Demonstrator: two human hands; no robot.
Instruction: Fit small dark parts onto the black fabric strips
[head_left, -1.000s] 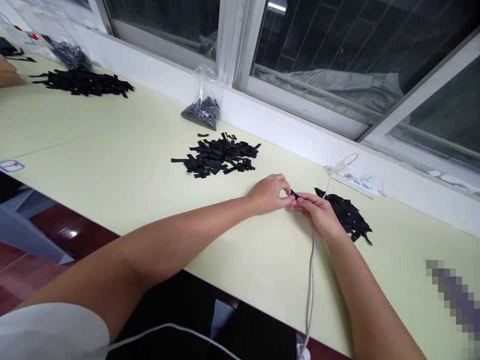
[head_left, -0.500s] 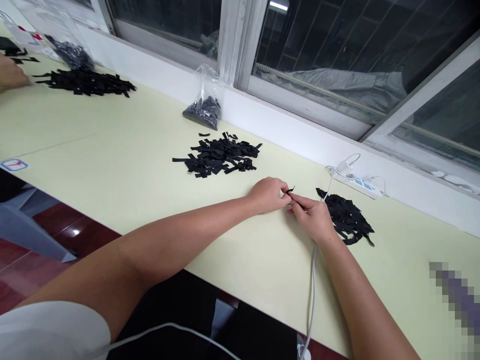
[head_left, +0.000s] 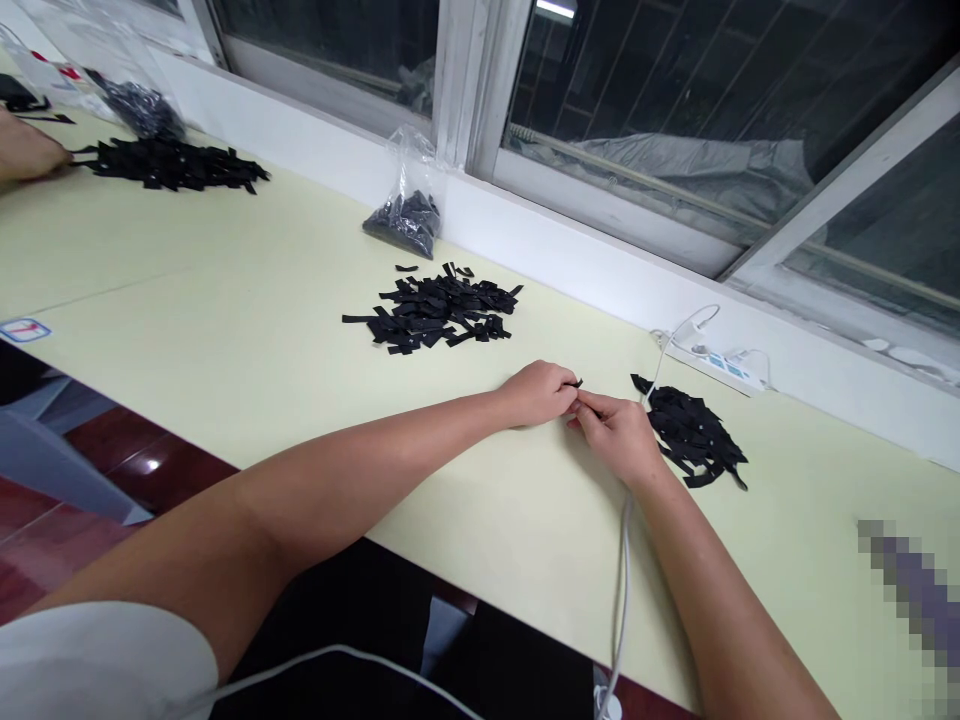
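Observation:
My left hand [head_left: 536, 392] and my right hand [head_left: 619, 432] meet fingertip to fingertip just above the table. Pinched between them is a small black fabric strip [head_left: 576, 384], mostly covered by the fingers; one dark end sticks up past my left thumb. Right beside my right hand lies a pile of black strips [head_left: 694, 430], partly behind the wrist. A second, wider pile of similar strips [head_left: 442, 310] spreads out beyond my left hand, with a few single pieces at its edges.
A clear plastic bag [head_left: 409, 215] of black pieces leans by the window wall. A white power strip [head_left: 716, 365] sits at the back right, its cable running under my right arm. At far left, another person's hand [head_left: 30, 150] reaches toward a third black pile [head_left: 172, 165].
My hands have drawn slightly closer around the strip, and less of its end shows. The other person's hand has moved right, to the edge of the far pile.

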